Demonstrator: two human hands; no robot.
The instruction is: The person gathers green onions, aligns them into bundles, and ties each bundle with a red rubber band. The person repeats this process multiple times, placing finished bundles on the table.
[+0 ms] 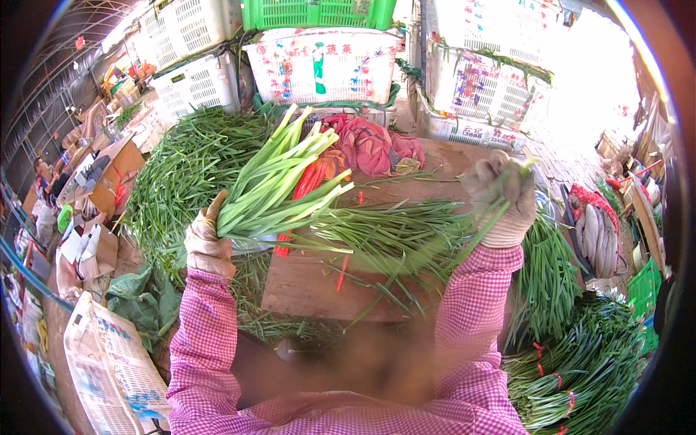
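Observation:
My left hand [209,239], in a pale work glove, grips a bunch of garlic chives [272,190] whose pale stem ends fan up and to the right. Raised at the right, my gloved right hand [503,198] is closed on a few loose chive leaves [493,222], partly blurred. Between the hands, more chives [391,228] lie spread over a brown wooden board [321,291]. One thin red tie [342,272] lies on the board. A bundle of red ties [309,182] is partly covered by the held bunch.
A large heap of chives [179,168] sits behind my left hand. Tied chive bundles [565,380] are piled at the lower right. Stacked plastic crates [326,68] stand behind the board, near a red cloth [370,144]. Another white crate [117,364] leans at the lower left.

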